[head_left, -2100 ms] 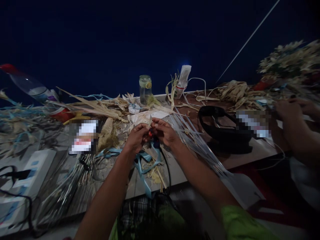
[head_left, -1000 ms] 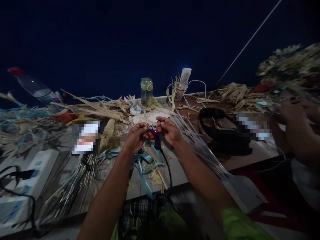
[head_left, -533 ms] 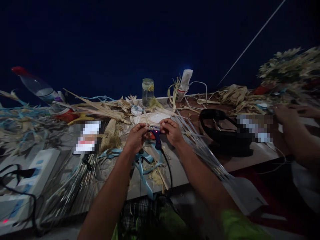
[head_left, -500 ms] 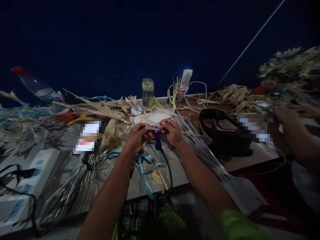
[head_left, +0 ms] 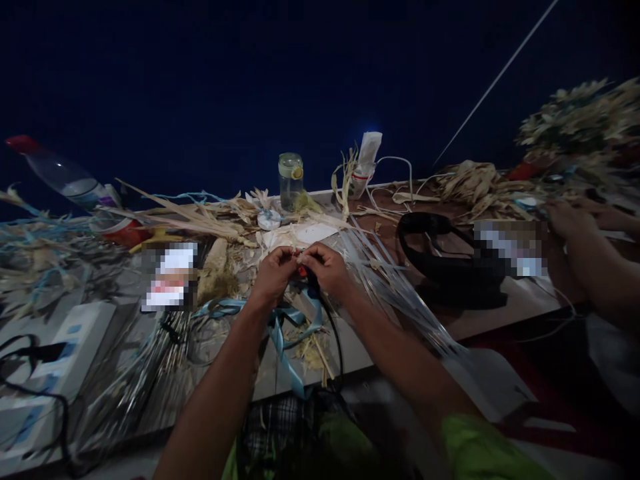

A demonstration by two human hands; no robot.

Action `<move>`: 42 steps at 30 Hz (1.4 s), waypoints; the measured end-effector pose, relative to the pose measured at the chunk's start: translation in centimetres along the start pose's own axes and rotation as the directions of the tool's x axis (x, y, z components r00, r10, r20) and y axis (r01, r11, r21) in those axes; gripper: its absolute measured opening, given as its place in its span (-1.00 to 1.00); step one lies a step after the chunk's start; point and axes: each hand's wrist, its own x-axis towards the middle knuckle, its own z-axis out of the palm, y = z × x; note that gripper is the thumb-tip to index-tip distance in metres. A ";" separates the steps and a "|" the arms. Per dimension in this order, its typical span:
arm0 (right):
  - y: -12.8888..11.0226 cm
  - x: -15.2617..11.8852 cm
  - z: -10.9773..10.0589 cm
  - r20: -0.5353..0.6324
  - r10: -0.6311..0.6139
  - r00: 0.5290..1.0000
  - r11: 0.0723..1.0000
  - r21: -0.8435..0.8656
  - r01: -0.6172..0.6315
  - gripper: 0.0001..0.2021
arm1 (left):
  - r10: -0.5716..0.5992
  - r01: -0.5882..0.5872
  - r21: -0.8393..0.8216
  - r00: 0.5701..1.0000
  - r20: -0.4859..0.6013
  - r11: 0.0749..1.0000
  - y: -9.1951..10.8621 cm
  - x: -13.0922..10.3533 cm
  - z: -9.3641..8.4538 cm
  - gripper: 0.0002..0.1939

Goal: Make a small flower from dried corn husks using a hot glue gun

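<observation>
Over the middle of the cluttered table, my left hand (head_left: pixel 274 272) and my right hand (head_left: pixel 327 268) meet at the fingertips. Both are closed in a pinch; what lies between the fingers is too small to make out. A small red part (head_left: pixel 303 271) shows just beneath the fingertips, and a black cord (head_left: pixel 334 327) runs down from under my right hand. Light blue ribbon (head_left: pixel 286 360) lies below the hands. Pale dried husks (head_left: pixel 295 233) lie just beyond them.
A clear jar (head_left: pixel 291 183) stands at the back. White sticks (head_left: pixel 400 287) and a black headband-like object (head_left: pixel 425 227) lie right. Left are a blurred phone (head_left: pixel 170 277), metal wires (head_left: pixel 155 353) and a power strip (head_left: pixel 75 347). Another person's hands (head_left: pixel 575 220) are far right.
My right hand has moved left, so the fingertips now meet. The dark blue tool with a red light, visible between the hands before, is now mostly hidden. The view has shifted slightly.
</observation>
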 end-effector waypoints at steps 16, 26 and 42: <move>-1.6 -0.7 -0.5 0.429 -0.271 0.862 0.912 -0.172 0.373 -0.90 | 0.156 -0.176 -0.139 0.977 -0.145 0.975 1.5 1.0 -2.3 -0.81; -0.4 1.2 -2.9 -0.171 -0.325 0.930 0.903 -0.348 0.252 -0.83 | 0.223 -0.245 -0.105 0.958 -0.182 0.964 1.6 1.1 -2.5 -0.84; 0.0 1.4 -3.1 -0.248 -0.392 0.886 0.878 -0.387 0.281 -0.91 | 0.319 -0.331 -0.004 0.913 -0.255 0.944 1.7 1.1 -2.4 -0.90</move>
